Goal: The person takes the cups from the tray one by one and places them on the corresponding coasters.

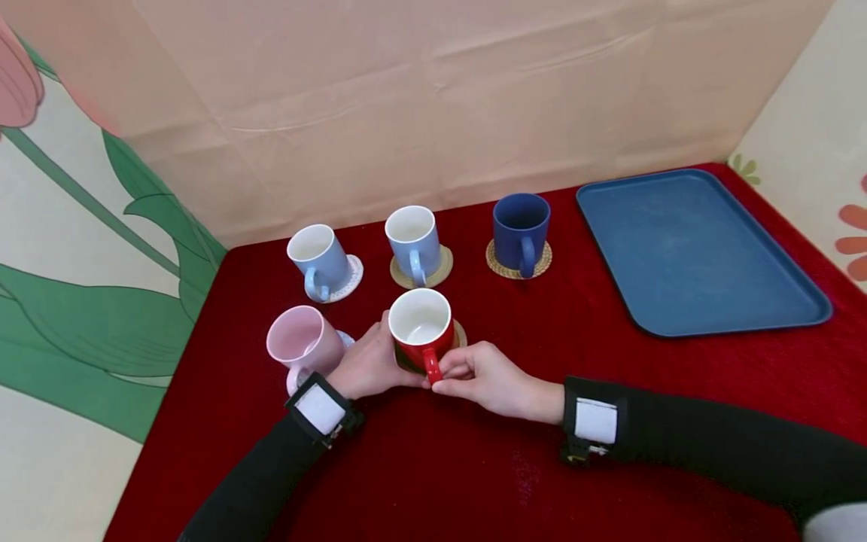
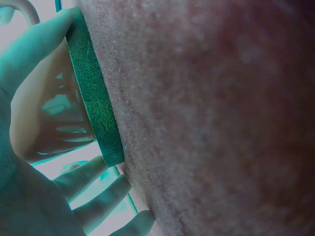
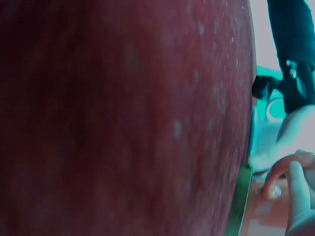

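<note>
A red mug point(image 1: 443, 340) with a white inside stands upright on a round coaster point(image 2: 98, 98), its handle facing me. My right hand point(image 1: 491, 380) pinches the handle with thumb and fingers. My left hand point(image 1: 372, 361) curves round the mug's lower left side. In the left wrist view, its thumb and fingers grip opposite edges of the coaster, low against the red cloth. The right wrist view catches the red mug's handle point(image 3: 278, 172) between fingers, with the coaster edge point(image 3: 239, 199) below.
Just left of the left hand is a pink mug point(image 1: 318, 342) on a coaster. Behind stand a light blue mug point(image 1: 327, 263), another light blue mug point(image 1: 423, 252) and a dark blue mug point(image 1: 516, 237), each on a coaster. A blue tray point(image 1: 698, 256) lies on the red cloth point(image 1: 474, 474) at right.
</note>
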Demonstrator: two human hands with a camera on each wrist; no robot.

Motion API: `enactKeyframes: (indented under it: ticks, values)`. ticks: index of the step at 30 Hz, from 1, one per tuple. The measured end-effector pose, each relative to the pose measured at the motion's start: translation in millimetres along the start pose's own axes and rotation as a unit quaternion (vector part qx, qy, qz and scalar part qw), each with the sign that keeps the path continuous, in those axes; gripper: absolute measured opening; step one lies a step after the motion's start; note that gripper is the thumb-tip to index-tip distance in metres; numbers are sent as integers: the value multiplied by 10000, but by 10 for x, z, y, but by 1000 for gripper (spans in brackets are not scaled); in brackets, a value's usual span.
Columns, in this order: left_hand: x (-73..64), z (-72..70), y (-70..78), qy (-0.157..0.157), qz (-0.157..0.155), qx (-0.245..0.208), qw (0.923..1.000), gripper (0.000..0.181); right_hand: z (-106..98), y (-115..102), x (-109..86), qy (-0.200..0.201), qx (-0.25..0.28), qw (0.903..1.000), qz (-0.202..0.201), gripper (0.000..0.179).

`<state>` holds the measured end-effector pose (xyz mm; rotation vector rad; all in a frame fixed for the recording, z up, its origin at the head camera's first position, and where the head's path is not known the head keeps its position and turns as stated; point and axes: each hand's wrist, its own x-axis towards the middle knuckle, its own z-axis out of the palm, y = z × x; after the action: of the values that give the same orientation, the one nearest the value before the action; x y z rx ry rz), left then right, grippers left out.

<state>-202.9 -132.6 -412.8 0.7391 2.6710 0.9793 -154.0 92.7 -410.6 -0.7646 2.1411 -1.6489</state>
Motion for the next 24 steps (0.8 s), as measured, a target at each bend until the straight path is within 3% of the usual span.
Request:
enactKeyframes:
  ticks: [11, 24]
  values:
    - [-1, 0, 0, 42, -71, 110, 9999, 101, 178, -46, 11, 568, 83, 9983, -119, 9]
    - [-3, 1, 21, 85, -134, 152, 9998, 100, 218, -106, 50, 679, 40, 9977, 52, 10]
